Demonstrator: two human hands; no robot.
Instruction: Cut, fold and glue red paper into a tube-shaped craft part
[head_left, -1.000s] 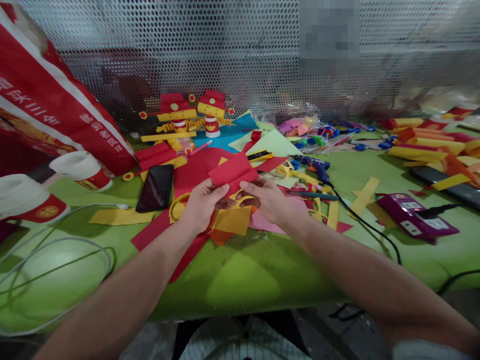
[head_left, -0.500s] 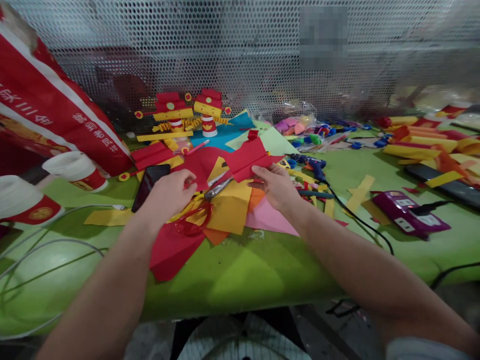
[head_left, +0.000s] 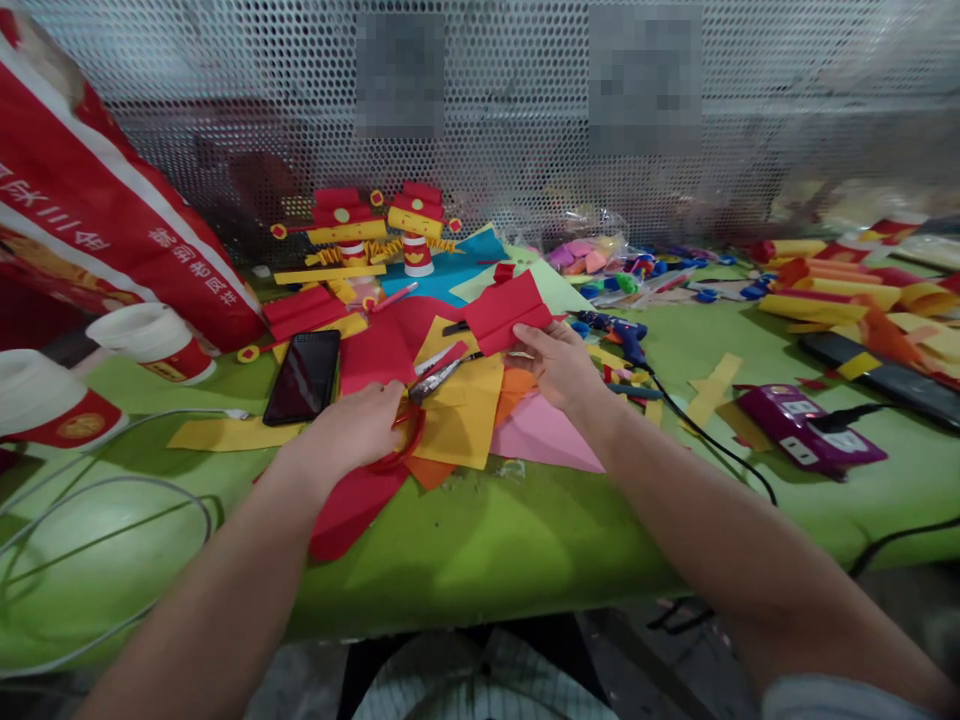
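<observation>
My right hand (head_left: pixel 564 368) pinches a small creased piece of red paper (head_left: pixel 502 312) by its right edge, thumb on top, and holds it above the paper pile. My left hand (head_left: pixel 364 425) is lowered onto the red-handled scissors (head_left: pixel 417 440), its fingers closed at the handle loops and partly hiding them. The scissors' metal blades point away to the right over yellow paper (head_left: pixel 469 420). A larger red sheet (head_left: pixel 375 355) lies just beyond my left hand. Pink paper (head_left: pixel 544 430) lies below my right hand.
A black phone (head_left: pixel 302 378) and paper cups (head_left: pixel 154 340) are on the left. Two red-and-yellow paper-cup figures (head_left: pixel 418 225) stand at the back. A blue glue gun (head_left: pixel 619 330) trails a cable towards a purple power strip (head_left: pixel 814 428). A perforated metal screen (head_left: pixel 495 150) rises behind.
My left hand has moved down and right from above the phone's edge to the scissors' handles. The red paper in my right hand has turned slightly, staying in nearly the same place.
</observation>
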